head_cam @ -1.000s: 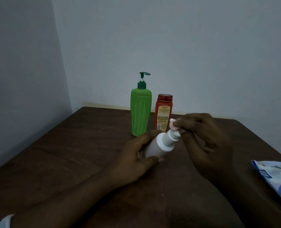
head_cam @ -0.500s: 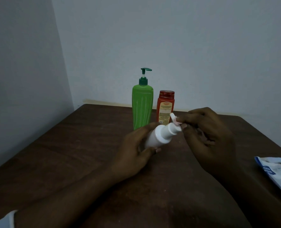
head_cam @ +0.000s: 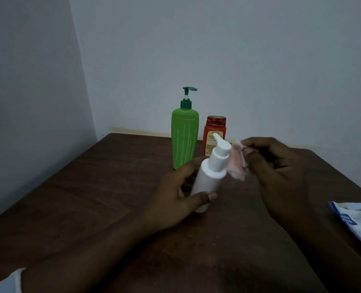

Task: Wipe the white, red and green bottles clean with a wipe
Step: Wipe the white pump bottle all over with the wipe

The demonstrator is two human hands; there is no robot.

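Your left hand [head_cam: 175, 199] has its grip clamped round the lower body of the white bottle [head_cam: 209, 178]. The thumb lies across the front near the base. The fingers curl round the back, and the bottle hides most of them. Your thumb and palm cover the base, so you cannot tell whether it rests on the tabletop [head_cam: 91, 197]. The bottle sits mid-frame, tilted, with its pump head up and to the right.

Your right hand [head_cam: 281, 172] has its grip closed on the wipe [head_cam: 236, 163], pinched between thumb and fingertips, with the other fingers curled in behind. The wipe is a crumpled, pale pinkish scrap hanging just to the right of the pump collar. It looks to brush the neck, but in this dim light the contact is hard to make out.

Behind your left hand the green bottle [head_cam: 185, 140] stands upright at the far edge of the tabletop, its foot partly hidden by your fingers and the white bottle. The red bottle [head_cam: 214, 132] stands just to its right, and the white pump head covers part of its label. You cannot tell whether these two touch.

At the right edge of the frame a blue and white packet [head_cam: 357, 220] lies on the tabletop, cut off, its print too blurred to read. In the lower left corner a white sleeve [head_cam: 4, 282] is also cut off.
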